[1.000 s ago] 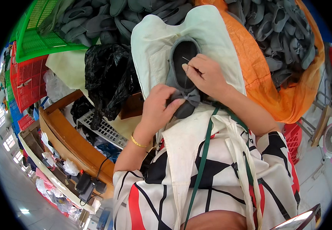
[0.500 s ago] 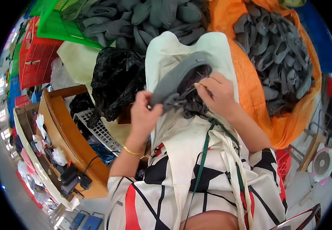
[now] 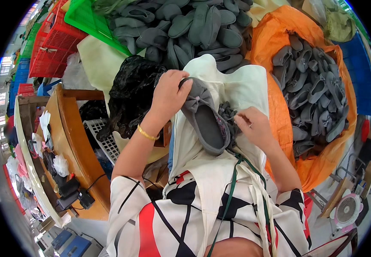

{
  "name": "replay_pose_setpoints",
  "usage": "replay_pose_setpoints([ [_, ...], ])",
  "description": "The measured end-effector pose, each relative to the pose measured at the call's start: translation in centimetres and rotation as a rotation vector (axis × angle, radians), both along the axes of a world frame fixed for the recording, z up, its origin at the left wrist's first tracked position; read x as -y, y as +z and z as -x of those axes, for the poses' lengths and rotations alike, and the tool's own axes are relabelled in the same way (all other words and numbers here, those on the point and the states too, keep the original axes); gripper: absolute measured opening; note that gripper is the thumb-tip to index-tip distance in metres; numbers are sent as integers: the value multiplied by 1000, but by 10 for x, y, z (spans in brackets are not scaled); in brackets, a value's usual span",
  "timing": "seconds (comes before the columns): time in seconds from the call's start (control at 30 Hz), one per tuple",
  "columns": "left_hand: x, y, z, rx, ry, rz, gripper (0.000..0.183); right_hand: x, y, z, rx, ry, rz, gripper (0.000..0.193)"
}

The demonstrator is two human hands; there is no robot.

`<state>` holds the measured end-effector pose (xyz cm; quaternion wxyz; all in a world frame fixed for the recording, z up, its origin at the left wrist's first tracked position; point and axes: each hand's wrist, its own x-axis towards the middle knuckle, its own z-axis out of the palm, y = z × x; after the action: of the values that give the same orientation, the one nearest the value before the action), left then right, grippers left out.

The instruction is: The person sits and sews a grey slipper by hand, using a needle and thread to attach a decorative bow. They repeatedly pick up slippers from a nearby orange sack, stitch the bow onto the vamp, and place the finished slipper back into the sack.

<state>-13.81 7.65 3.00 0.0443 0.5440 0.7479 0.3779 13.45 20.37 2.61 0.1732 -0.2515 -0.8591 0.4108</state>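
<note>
Shoe (image 3: pixel 211 129) over white apron (image 3: pixel 246 88), toe pointing away. Right hand (image 3: pixel 256 127) half curled beside grey bunch (image 3: pixel 227 113); cannot tell if fingertips pinch anything. Left hand (image 3: pixel 172 93) clamped on toe, thumb near bow (image 3: pixel 197 100). Beyond, shoe pile (image 3: pixel 211 26).

Gry shoe (image 3: pixel 209 122), orng sack (image 3: pixel 274 118), blk/wht/red top (image 3: pixel 171 227)

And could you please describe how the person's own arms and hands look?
Neither the left hand nor the right hand wears a glove; a gold-coloured bangle circles the left wrist. The short, loose sleeves are white with black patterning.
</note>
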Motion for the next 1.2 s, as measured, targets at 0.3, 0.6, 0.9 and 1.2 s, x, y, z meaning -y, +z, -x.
replay_pose_setpoints([
  [0.3, 33, 20, -35, 262, 78, 257, 24, -1, 2, 92, -144, 64, 252, 21],
  [0.6, 42, -11, -51, 189, 113, 107, 23, 10, -15, 99, -90, 280, 93, 23],
  [0.9, 42, -20, -53, 168, 165, 27, 24, 12, -16, 104, -66, 291, 109, 24],
  [1.2, 44, -20, -49, 545, 133, 146, 14, 8, -9, 106, 63, 330, 132, 15],
])
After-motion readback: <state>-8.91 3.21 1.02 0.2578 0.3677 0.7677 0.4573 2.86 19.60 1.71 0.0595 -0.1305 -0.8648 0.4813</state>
